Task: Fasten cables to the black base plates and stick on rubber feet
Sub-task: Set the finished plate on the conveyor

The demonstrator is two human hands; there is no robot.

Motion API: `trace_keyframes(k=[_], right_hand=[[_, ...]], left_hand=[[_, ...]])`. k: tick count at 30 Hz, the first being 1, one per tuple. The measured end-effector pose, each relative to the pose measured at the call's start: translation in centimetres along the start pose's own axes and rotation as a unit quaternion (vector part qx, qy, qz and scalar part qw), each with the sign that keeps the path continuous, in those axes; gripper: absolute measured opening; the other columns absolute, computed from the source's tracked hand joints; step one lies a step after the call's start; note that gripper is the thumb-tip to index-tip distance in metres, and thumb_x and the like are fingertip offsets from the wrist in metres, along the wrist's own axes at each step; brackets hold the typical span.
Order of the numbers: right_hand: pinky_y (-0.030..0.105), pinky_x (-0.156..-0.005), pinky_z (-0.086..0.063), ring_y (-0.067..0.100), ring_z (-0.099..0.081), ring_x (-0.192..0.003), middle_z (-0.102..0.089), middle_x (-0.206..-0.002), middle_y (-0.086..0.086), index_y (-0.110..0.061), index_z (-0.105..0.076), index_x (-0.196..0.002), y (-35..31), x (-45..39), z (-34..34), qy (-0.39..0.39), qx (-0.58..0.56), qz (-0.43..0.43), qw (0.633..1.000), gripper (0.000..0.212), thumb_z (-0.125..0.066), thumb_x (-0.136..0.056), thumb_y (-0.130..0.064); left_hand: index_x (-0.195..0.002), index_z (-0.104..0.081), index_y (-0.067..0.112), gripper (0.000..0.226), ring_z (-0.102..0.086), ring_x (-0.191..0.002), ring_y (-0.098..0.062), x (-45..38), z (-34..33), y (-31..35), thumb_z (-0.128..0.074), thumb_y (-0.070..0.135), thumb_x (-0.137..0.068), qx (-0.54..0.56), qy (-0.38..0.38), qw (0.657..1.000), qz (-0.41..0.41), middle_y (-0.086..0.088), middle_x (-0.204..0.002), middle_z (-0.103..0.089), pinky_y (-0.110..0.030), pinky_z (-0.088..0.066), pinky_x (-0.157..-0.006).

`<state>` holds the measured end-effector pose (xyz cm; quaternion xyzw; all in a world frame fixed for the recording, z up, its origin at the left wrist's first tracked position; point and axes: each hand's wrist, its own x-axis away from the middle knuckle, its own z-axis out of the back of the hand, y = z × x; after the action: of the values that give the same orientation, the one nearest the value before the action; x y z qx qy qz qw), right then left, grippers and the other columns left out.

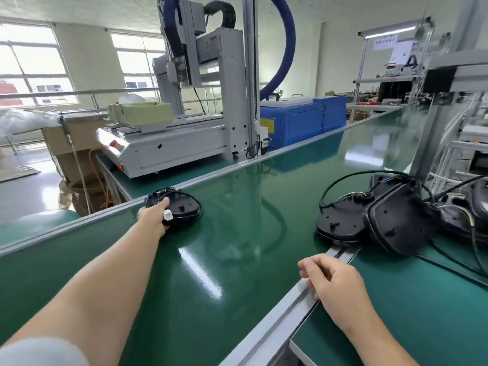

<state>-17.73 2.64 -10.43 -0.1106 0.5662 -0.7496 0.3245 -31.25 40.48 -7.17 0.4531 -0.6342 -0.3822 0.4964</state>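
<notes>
Bright windows (31, 62), white walls (330, 48), glossy green conveyor belt (237, 233).

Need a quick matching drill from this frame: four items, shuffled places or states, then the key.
Items:
1. left hand
2. right hand
3. white plastic cable connector
4. pile of black plastic base plates with cables

Places or states:
A. at the right of the green conveyor belt, untouched
B. resting on the grey aluminium rail, holding nothing
C. gripping the lone black base plate at the belt's far edge
D. beside the left hand's fingers, on the lone plate

Pairs: 1-C, 2-B, 3-D, 4-A
</notes>
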Motion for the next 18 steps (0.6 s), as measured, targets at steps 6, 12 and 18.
trace_keyframes(k=[6,12,18], right_hand=[[0.022,-0.059,-0.05,0.011,-0.063,-0.062,-0.071,-0.073,-0.008,-0.026,-0.07,-0.071,-0.1,0.1,-0.1,0.002,-0.001,-0.003,1.0,0.024,-0.059,-0.092,-0.021],[0.025,-0.061,-0.052,0.01,-0.064,-0.063,-0.072,-0.073,0.0,-0.02,-0.071,-0.076,-1.0,0.7,0.5,0.019,-0.071,-0.013,0.997,0.021,-0.059,-0.093,-0.016],[0.018,-0.053,-0.047,0.0,-0.057,-0.057,-0.069,-0.066,-0.006,-0.014,-0.072,-0.078,-0.5,2.3,5.7,0.048,-0.123,-0.047,0.99,0.021,-0.058,-0.093,-0.013]], left_hand=[[-0.128,-0.045,-0.011,0.077,-0.054,-0.114,-0.038,0.2,0.5,1.6,-0.059,0.053,-0.088,-0.459,0.103,0.879,-0.083,-0.026,-0.122,-0.054,-0.039,-0.046,-0.093],[-0.125,-0.049,-0.013,0.075,-0.044,-0.122,-0.045,4.2,-0.7,2.0,-0.039,0.056,-0.096,-0.535,0.124,0.817,-0.176,-0.034,-0.13,-0.047,-0.047,-0.039,-0.101],[-0.123,-0.057,0.015,0.05,-0.038,-0.13,-0.033,13.1,-8.6,-0.2,-0.055,0.052,-0.089,-0.682,0.06,0.569,-0.456,-0.014,-0.128,-0.055,-0.052,-0.018,-0.111]])
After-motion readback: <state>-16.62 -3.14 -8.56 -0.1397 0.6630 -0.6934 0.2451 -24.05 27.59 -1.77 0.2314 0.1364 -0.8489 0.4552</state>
